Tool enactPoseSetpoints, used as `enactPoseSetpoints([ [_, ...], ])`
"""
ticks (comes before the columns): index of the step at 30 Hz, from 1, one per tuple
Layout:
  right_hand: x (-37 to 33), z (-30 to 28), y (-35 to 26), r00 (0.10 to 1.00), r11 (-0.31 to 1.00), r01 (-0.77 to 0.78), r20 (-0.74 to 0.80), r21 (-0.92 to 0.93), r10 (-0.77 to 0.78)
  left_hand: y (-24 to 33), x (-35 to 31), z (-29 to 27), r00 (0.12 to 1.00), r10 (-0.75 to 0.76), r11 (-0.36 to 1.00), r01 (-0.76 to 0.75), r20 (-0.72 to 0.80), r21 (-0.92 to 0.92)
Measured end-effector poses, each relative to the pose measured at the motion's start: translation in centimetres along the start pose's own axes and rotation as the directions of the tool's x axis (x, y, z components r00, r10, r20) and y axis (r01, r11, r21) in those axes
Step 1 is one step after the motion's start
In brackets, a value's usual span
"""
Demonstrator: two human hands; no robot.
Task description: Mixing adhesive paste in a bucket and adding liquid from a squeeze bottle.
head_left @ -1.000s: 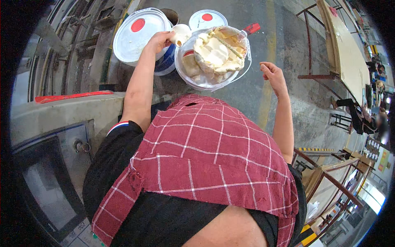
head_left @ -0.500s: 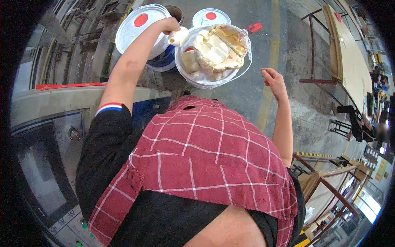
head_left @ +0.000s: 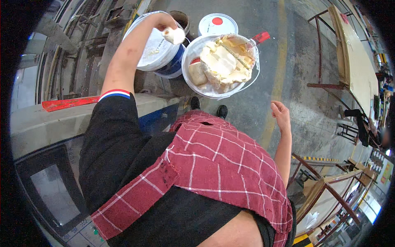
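Note:
My left hand (head_left: 166, 20) is closed around a small white bottle (head_left: 174, 36) with a brownish tip, held over the white-lidded bucket (head_left: 154, 51). To its right stands a larger white bucket lid or tub (head_left: 225, 93) carrying an open container (head_left: 222, 61) of cream-coloured paste, its rim crusted. A stick (head_left: 235, 57) lies across the paste, and a red handle (head_left: 261, 38) juts out at the far right. Beside the container rests a pale, rounded lump (head_left: 198, 74). My right hand (head_left: 281, 116) hangs in the air right of the tub, fingers loosely bent and holding nothing.
Another white-lidded bucket (head_left: 218, 25) stands behind, and a dark open bucket (head_left: 180, 20) at the far left. A bench-like machine (head_left: 82, 108) with a red strip runs along my left. Board-topped metal frames (head_left: 354, 53) stand at right.
The bottle has shifted left, over the bucket lid, and its tip points more sideways. My right hand has come down nearer to me, its fingers less curled. The whole view has shifted.

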State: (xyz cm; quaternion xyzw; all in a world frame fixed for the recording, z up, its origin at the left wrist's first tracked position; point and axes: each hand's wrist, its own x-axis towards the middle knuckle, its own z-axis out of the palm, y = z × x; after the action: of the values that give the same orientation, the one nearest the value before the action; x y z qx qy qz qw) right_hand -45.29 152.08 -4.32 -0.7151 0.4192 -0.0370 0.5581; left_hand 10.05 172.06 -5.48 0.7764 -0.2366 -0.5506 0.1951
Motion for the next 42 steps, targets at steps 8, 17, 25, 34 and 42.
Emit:
enactPoseSetpoints([
  [8, -0.5, 2.3, 1.1, 0.988, 0.984, -0.157, 0.02, 0.082, 0.155, -5.8, -1.0, -5.7, 0.924, -0.289, 0.927, 0.335, -0.25, 0.168],
  [17, 1.3, 6.0, 1.4, 0.97, 0.973, -0.221, 0.115, 0.062, 0.213, -5.2, 1.8, -5.9, 0.944, -0.221, 0.746, 0.327, -0.246, 0.58],
  [25, -0.1, 5.8, 3.8, 0.997, 0.995, -0.081, 0.009, -0.06, 0.081, -3.7, 0.2, -9.6, 0.92, -0.095, 0.692, 0.336, -0.381, 0.639],
  [34, -2.3, -1.3, 5.0, 0.986, 0.989, -0.139, -0.085, 0.041, 0.142, 16.3, -9.2, -1.0, 0.466, 0.717, 0.695, -0.419, -0.519, 0.585],
  [42, -3.7, -10.3, 12.2, 0.986, 0.998, -0.057, -0.154, 0.029, 0.061, 30.8, -10.8, 21.7, 0.367, 0.93, 0.303, -0.737, -0.019, 0.604],
])
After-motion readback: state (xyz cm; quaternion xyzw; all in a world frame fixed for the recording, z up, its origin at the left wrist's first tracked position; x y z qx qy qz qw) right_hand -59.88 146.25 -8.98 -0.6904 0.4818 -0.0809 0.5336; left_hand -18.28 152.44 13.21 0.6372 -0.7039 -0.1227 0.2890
